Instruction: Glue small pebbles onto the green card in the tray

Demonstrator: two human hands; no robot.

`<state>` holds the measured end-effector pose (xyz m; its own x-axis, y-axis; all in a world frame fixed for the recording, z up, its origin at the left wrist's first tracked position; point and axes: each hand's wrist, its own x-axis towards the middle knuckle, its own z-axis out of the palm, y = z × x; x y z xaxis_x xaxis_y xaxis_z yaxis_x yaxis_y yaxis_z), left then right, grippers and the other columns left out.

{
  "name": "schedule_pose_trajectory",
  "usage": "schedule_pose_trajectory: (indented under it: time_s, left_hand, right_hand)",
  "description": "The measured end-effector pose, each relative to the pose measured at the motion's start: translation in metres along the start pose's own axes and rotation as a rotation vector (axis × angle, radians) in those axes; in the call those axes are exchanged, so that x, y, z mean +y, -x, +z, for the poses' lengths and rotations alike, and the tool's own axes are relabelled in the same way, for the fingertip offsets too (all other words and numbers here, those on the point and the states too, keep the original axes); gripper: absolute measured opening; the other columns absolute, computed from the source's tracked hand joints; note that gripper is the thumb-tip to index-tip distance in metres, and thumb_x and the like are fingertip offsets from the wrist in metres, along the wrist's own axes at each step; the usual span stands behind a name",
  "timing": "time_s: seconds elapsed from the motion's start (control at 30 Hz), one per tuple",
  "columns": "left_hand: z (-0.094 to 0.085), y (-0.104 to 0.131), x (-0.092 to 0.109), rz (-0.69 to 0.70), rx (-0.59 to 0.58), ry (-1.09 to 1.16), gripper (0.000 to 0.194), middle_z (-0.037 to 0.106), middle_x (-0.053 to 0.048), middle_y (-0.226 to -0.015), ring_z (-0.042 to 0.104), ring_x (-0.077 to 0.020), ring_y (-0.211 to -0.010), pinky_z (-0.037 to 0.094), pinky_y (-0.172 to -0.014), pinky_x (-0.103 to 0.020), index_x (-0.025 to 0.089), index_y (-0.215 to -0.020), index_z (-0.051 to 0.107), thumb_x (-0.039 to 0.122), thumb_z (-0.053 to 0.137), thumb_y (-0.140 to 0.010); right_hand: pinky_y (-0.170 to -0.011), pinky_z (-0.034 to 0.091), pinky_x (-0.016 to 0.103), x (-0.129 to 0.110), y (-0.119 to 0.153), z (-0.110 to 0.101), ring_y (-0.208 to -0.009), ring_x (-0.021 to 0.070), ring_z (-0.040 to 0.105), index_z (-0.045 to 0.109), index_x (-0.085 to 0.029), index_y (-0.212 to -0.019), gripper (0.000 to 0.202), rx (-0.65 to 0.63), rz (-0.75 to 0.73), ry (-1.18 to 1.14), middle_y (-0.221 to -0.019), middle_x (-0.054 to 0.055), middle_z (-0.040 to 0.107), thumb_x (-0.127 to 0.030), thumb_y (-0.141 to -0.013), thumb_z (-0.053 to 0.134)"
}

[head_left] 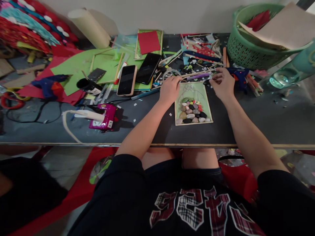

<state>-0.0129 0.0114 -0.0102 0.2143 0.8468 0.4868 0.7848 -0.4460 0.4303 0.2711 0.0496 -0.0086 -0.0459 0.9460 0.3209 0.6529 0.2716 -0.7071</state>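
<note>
Left hand (170, 89), right hand (224, 84) flank pale-rimmed green pebble panel's (206, 102) far end

Both curl their fingertips inward; whether they pinch anything, I cannot tell. The panel lies flat, near the dark grey desk's (167, 135) front edge.

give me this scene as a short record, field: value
left hand: at the panel's top left corner, fingers pinched; grip unclear
right hand: beyond the top right corner, fingers bent; grip unclear
panel: green, edged with thin sticks
stones: mixed colours, grouped on the panel's lower part
drawing: loose lines above the stones
phones: pale-cased phone beside black phone, screens dark
glue guns: blue one far left, another right of the right hand
power adapter: magenta, white plug inserted
basket: green, holding paper
</note>
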Motion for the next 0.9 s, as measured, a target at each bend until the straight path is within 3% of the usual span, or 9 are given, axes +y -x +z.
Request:
schedule_pose_trajectory:
  time_s: [0.2, 0.4, 0.5, 0.6, 0.67, 0.77, 0.9]
  left_hand:
    - [-0.003, 0.002, 0.017, 0.17, -0.13, 0.005, 0.027, 0.076, -0.011, -0.122, 0.068, -0.0274, -0.122, 0.056, -0.108, -0.047, 0.023, -0.117, 0.069, 0.026, 0.045, -0.105]
    - [-0.006, 0.001, 0.016, 0.091, -0.107, -0.026, 0.022, 0.076, -0.012, -0.115, 0.069, -0.0283, -0.116, 0.055, -0.105, -0.045, 0.022, -0.109, 0.067, 0.038, 0.051, -0.105]
    - [-0.008, -0.006, -0.001, -0.019, -0.069, -0.037, 0.029, 0.075, -0.01, -0.111, 0.068, -0.0282, -0.115, 0.053, -0.106, -0.044, 0.025, -0.109, 0.065, 0.047, 0.046, -0.107]
    - [-0.017, -0.014, -0.033, -0.142, 0.041, -0.014, 0.035, 0.075, -0.01, -0.113, 0.068, -0.0278, -0.115, 0.053, -0.106, -0.045, 0.026, -0.117, 0.065, 0.05, 0.041, -0.108]
    - [-0.028, -0.017, -0.056, -0.152, 0.092, 0.005, 0.035, 0.076, -0.008, -0.109, 0.069, -0.0251, -0.11, 0.055, -0.103, -0.042, 0.028, -0.114, 0.068, 0.045, 0.039, -0.108]
    - [-0.047, -0.017, -0.08, -0.082, -0.037, -0.018, 0.031, 0.078, -0.007, -0.113, 0.067, -0.0263, -0.114, 0.054, -0.108, -0.046, 0.03, -0.102, 0.076, 0.037, 0.045, -0.104]
    - [-0.056, -0.013, -0.085, 0.009, -0.176, -0.03, 0.017, 0.078, -0.006, -0.114, 0.065, -0.0304, -0.117, 0.05, -0.112, -0.055, 0.029, -0.096, 0.079, 0.036, 0.064, -0.093]
  right_hand:
    - [-0.099, 0.061, 0.054, -0.018, 0.01, -0.006, -0.096, 0.0296, 0.071, 0.061, -0.027, -0.133, 0.048, 0.047, -0.102, 0.155, -0.113, 0.011, 0.074, -0.045, -0.088, 0.065]
    - [-0.101, 0.06, 0.053, -0.033, 0.015, -0.005, -0.097, 0.0291, 0.072, 0.062, -0.024, -0.133, 0.047, 0.033, -0.094, 0.16, -0.114, 0.011, 0.074, -0.037, -0.088, 0.062]
    - [-0.104, 0.059, 0.054, -0.033, 0.015, -0.005, -0.101, 0.0303, 0.072, 0.061, -0.023, -0.136, 0.049, 0.025, -0.093, 0.146, -0.116, 0.011, 0.073, -0.038, -0.09, 0.06]
    - [-0.104, 0.059, 0.055, -0.028, 0.014, -0.004, -0.106, 0.0311, 0.071, 0.059, -0.025, -0.139, 0.049, 0.007, -0.11, 0.144, -0.116, 0.011, 0.073, -0.042, -0.093, 0.058]
    - [-0.105, 0.058, 0.055, -0.025, 0.014, -0.002, -0.109, 0.0314, 0.07, 0.057, -0.026, -0.141, 0.049, -0.003, -0.131, 0.153, -0.116, 0.011, 0.072, -0.043, -0.095, 0.056]
    - [-0.107, 0.056, 0.055, -0.025, 0.013, -0.001, -0.112, 0.032, 0.069, 0.057, -0.027, -0.141, 0.047, -0.007, -0.144, 0.158, -0.114, 0.011, 0.072, -0.042, -0.096, 0.055]
    - [-0.108, 0.054, 0.056, -0.028, 0.014, -0.001, -0.109, 0.0325, 0.07, 0.059, -0.026, -0.139, 0.047, -0.02, -0.1, 0.131, -0.116, 0.012, 0.072, -0.039, -0.094, 0.057]
